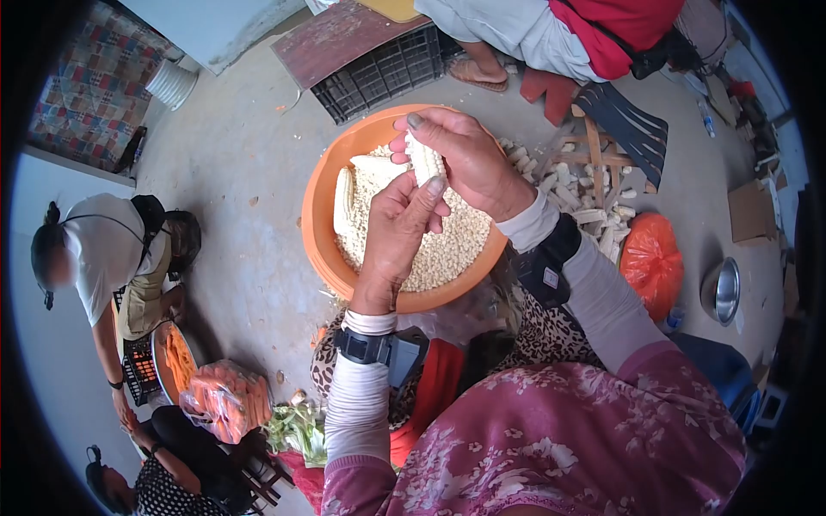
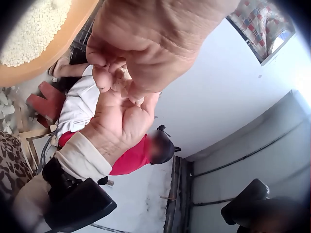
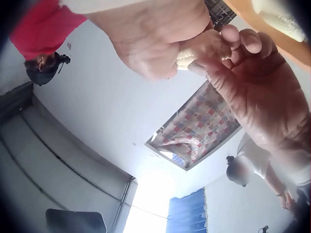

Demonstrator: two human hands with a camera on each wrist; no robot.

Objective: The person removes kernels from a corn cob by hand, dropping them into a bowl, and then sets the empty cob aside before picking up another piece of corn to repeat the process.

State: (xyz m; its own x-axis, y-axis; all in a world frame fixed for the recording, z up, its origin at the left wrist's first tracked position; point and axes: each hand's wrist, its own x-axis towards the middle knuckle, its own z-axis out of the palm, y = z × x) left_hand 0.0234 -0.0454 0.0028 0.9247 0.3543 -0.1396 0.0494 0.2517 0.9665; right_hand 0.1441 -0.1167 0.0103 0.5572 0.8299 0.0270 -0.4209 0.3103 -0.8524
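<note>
- A pale cream ear of corn with rows of kernels (image 1: 425,162) is held over the round orange plastic basin (image 1: 318,206), probably so that loosened grains drop straight in.
- The basin stands just in front of the person's leopard-print trousers (image 1: 559,331), seemingly to keep it within easy reach of both arms.
- Loose whitish kernels (image 1: 430,268) cover the basin's bottom; a second pale ear (image 1: 343,199) leans at its left wall, perhaps kept handy there.
- A heap of pale, bare-looking cobs (image 1: 572,189) lies on the floor to the basin's right, apparently set aside from the grain.
- The left hand (image 1: 397,215) grasps the ear's lower end, thumb laid along it and fingers curled beneath.
- The right hand (image 1: 471,155) grips the same ear higher up, its thumb near the top end; two holds likely steady it against thumb pressure.
- The ear therefore lies between the two hands, touching both, its middle rows showing, tilted slightly and clear of the kernels below.
</note>
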